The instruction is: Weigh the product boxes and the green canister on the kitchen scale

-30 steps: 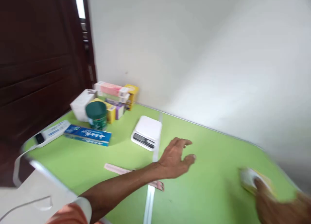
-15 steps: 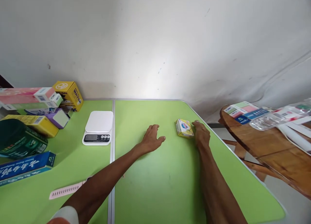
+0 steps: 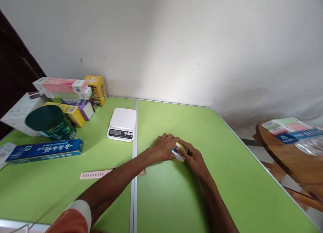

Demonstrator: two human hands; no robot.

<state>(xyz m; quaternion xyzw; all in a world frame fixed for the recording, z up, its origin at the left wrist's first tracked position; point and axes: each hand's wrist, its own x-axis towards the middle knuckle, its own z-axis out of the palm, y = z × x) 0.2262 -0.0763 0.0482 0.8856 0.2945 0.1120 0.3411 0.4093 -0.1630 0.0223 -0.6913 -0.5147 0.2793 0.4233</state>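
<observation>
A small yellow-and-white soap box (image 3: 179, 155) is held between my two hands just above or on the green tabletop; I cannot tell whether it touches the surface. My left hand (image 3: 165, 147) closes over its left side, knuckles up, fingertips mostly hidden. On the other side my right hand (image 3: 196, 160) grips it, the thumb lying across its near face. Most of the box is covered by fingers. Left of the hands stands a white kitchen scale (image 3: 123, 119) with nothing on its plate. A pink watch strap (image 3: 94, 174) lies partly behind my left forearm.
At the left are a blue toothpaste box (image 3: 47, 150), a dark green tub (image 3: 51, 122), stacked pink and green cartons (image 3: 63, 86) and a yellow box (image 3: 97, 90). A metal seam (image 3: 134, 192) divides the green table. A wooden table (image 3: 290, 159) with flattened packaging stands at right.
My right hand has taken hold of the soap box and brought it left and nearer. My left hand has met it there and closed on it. The view has turned left.
</observation>
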